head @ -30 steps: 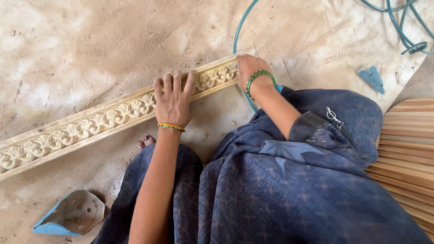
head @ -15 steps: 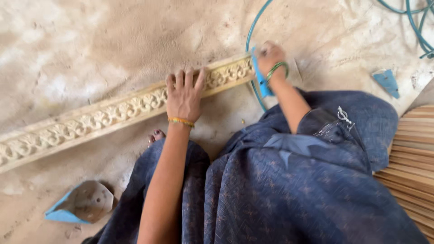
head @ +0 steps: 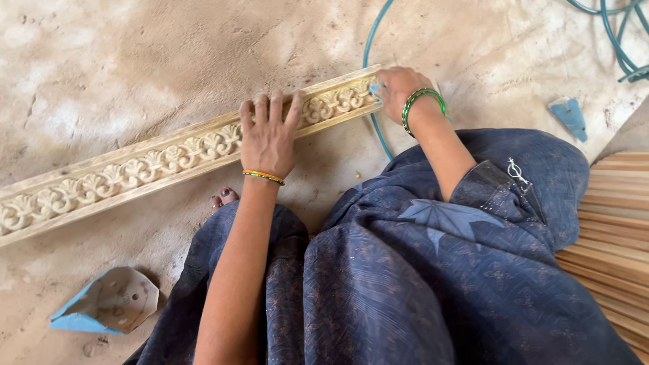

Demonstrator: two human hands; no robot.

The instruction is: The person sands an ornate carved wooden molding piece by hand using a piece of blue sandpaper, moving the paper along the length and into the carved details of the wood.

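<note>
Shifted rightward, right hand [head: 395, 89] pinches blue paper on carved moulding [head: 169, 157], lying lower-left to upper-right.

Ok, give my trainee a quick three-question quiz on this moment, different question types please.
1. True or false: the left hand lies flat, fingers spread, on the carved wooden moulding.
2. Multiple choice: where on the moulding is the right hand? A) its middle B) its right end C) off it, on the floor.
3. Fill in: the blue hose runs across the dusty floor and passes under the moulding's ____ end.

Key: 1 true; 2 B; 3 right.
</note>
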